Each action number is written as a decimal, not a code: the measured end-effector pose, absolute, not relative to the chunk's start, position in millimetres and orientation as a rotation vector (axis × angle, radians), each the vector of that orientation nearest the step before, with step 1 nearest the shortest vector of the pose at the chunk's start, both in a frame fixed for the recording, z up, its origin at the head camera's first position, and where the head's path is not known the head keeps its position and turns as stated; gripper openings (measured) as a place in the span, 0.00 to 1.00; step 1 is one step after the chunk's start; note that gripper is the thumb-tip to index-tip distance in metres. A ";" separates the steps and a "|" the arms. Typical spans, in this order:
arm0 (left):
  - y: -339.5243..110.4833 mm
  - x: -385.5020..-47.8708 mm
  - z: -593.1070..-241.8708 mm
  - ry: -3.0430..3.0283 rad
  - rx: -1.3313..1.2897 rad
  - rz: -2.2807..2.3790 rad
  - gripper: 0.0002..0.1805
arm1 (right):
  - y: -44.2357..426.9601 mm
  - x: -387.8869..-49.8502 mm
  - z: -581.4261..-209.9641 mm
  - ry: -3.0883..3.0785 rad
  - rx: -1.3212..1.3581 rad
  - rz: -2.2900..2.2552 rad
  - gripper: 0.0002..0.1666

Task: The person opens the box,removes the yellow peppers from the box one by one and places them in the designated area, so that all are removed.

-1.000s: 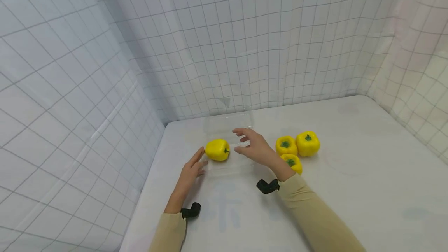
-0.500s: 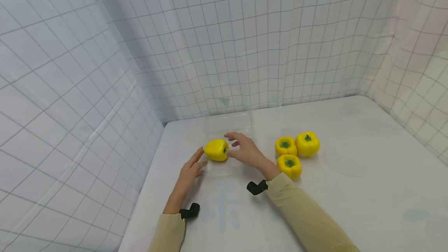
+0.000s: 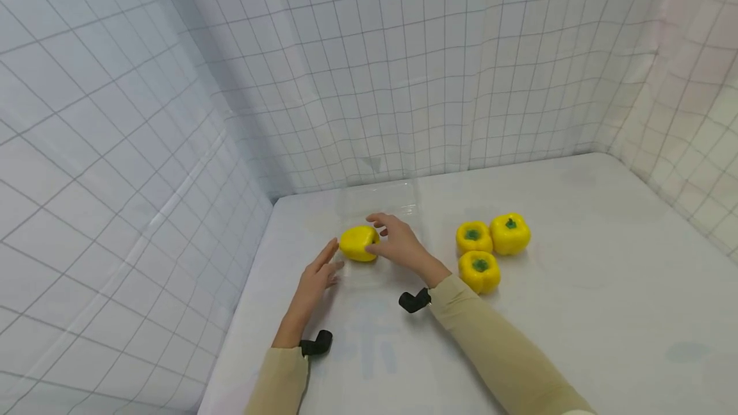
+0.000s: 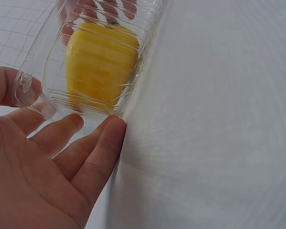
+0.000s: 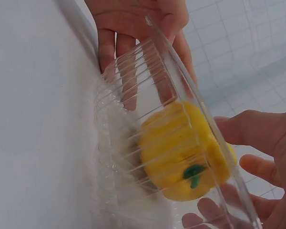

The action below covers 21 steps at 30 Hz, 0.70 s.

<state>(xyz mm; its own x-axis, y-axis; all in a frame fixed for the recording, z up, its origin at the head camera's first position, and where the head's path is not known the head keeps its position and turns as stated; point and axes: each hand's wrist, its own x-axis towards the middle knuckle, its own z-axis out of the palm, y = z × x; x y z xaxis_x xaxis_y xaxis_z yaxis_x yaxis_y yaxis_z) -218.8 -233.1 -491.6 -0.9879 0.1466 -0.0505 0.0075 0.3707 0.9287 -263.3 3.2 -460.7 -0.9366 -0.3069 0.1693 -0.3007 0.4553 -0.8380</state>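
Note:
A yellow bell pepper (image 3: 354,243) lies on its side in a clear plastic clamshell box (image 3: 380,196), its green stem (image 5: 194,174) toward my right hand. My left hand (image 3: 312,282) rests its nearly straight fingers against the box's left end wall, thumb by the rim corner. With spread, bent fingers, my right hand (image 3: 401,245) reaches over the pepper's stem end. Its thumb (image 5: 245,126) is at the pepper's near side, seemingly touching it, while the other fingers (image 4: 107,7) look apart from it. The pepper's underside is hidden.
Three more yellow bell peppers, one in front (image 3: 480,272), one behind it (image 3: 474,237) and one farther right (image 3: 510,234), sit grouped on the white table (image 3: 553,332). White grid-patterned cloth (image 3: 415,82) hangs behind and along both sides.
My right hand has moved left, from beside the pepper to over its stem end. My left hand and the pepper have stayed about where they were.

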 end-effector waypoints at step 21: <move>-232.8 -218.0 -489.5 2.506 0.115 1.692 0.30 | -11.7 -275.6 -467.1 2.719 -0.545 -1.295 0.45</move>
<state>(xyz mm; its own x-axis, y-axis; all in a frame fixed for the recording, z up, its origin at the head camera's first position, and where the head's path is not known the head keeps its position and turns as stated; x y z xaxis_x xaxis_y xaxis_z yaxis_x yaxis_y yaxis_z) -218.0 -232.8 -489.5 -0.9904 0.1273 -0.0531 -0.0017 0.3739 0.9275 -275.6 -11.7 -467.1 -0.9334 -0.3502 0.0781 -0.2813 0.5792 -0.7651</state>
